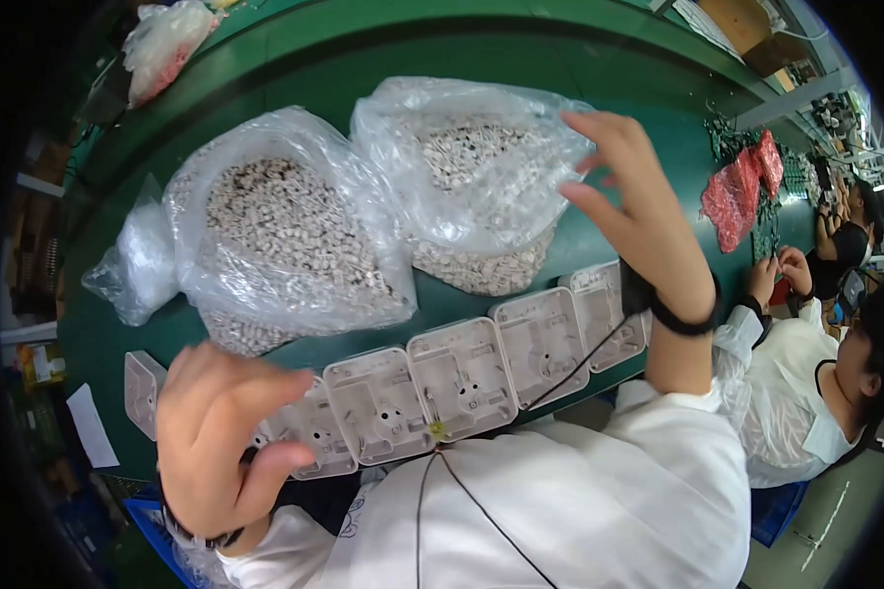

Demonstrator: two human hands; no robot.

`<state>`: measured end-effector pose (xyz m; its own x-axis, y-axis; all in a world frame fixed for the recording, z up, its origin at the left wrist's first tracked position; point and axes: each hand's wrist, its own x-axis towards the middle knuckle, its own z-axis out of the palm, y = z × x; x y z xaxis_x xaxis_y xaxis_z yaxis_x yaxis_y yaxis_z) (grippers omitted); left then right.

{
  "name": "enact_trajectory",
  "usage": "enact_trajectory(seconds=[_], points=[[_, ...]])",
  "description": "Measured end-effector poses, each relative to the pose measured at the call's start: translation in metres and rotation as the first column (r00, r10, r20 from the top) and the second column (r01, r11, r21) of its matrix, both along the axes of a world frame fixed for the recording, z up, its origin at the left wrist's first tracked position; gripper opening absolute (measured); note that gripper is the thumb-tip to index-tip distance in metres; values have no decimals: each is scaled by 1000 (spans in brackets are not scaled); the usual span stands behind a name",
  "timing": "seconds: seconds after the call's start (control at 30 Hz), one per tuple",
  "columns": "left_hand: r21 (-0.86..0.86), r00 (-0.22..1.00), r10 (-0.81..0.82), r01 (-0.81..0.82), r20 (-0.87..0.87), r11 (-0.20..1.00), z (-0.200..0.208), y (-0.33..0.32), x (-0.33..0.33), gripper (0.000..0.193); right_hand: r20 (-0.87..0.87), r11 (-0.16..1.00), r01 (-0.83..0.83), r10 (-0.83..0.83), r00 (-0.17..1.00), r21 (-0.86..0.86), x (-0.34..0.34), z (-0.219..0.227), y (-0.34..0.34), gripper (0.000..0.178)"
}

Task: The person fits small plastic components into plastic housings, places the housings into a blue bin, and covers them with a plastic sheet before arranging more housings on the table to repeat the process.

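Observation:
A row of white plastic housings (462,368) with moulded compartments runs along the near edge of the table. Over its left end hovers my left hand (211,432), thumb and fingers apart and nothing visible between them. My right hand (624,191) is raised beside the right clear plastic bag (452,211), its fingers spread and its tips close to the bag's right edge; whether they touch it I cannot tell. Small pale parts fill this bag and also the opened left bag (295,245). A small yellow-green piece (437,429) shows at the front of one middle housing.
The table (304,59) is green. A knotted clear bag (142,260) and a white paper strip (91,425) lie at left. Red bags (737,196) lie at right, near a co-worker in white (791,383). A dark cord (584,363) crosses the housings from my right wrist.

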<state>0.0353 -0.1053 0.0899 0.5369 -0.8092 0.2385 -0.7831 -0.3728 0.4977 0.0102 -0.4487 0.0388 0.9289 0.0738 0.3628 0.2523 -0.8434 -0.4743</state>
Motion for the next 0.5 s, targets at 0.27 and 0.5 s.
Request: enact_trajectory(seconds=[0.27,0.5], points=[[33,864,378,-390,-331,920,-73,-7,-69,32,-188,752,646,-659,728,-132,-132,-38,-40,50],[289,874,385,-302,-296,908,-89,-11,-95,29,-21,792,482,-527,850,-374,-164,-109,-28,63]])
